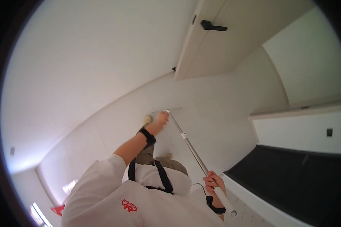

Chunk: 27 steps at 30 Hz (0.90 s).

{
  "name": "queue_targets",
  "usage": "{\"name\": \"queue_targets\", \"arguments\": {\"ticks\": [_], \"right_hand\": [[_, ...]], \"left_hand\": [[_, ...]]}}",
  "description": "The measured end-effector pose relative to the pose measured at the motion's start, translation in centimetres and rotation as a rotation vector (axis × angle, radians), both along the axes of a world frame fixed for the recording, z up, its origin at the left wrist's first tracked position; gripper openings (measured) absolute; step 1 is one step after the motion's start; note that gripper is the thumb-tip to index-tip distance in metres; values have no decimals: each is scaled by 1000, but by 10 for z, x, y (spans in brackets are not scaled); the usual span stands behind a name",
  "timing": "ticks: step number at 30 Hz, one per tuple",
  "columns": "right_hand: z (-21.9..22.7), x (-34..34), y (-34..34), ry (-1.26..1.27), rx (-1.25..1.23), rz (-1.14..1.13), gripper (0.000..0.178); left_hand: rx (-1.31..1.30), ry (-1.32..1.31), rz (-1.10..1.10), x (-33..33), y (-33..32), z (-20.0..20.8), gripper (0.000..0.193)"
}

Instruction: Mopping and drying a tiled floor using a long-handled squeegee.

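Observation:
My right hand point(212, 181) is closed around the upper part of a grey and white telescopic mop pole point(195, 153), just above its white end grip point(224, 199). The pole slants down and away to a thin, pale cross-piece, the mop head point(174, 109), low over the floor. My left hand point(163, 118) is stretched down beside the pole's lower end. Motion blurs its fingers, so I cannot make out whether it grips anything. Black bands circle both wrists.
A pale door point(238, 41) with a black handle point(214, 26) stands ajar ahead. A white wall point(83, 56) runs along the left. To the right lies a large black panel point(291, 181) beside a white ledge. My shoe point(147, 120) rests on the pale tiled floor point(212, 125).

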State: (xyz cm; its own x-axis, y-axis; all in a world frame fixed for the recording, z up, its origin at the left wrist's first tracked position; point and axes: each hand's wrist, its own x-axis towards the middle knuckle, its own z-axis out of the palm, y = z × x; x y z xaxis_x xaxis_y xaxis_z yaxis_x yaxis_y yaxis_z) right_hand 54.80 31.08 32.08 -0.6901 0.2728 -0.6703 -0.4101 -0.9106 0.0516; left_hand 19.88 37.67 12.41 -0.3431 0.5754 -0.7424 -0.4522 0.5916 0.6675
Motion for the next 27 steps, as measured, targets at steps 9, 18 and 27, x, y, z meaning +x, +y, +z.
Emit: {"name": "queue_targets", "arguments": {"ticks": [9,18,27], "right_hand": [[44,-25,-14,-185,121,-343,7],[30,-76,-49,-239,-12,-866,8],[-21,-76,-90,88,40,-1351,19]], "left_hand": [[386,557,-112,-91,168,192,45],[905,1076,8,-210,357,258,41],[1064,1008,218,-205,380,266,50]]}}
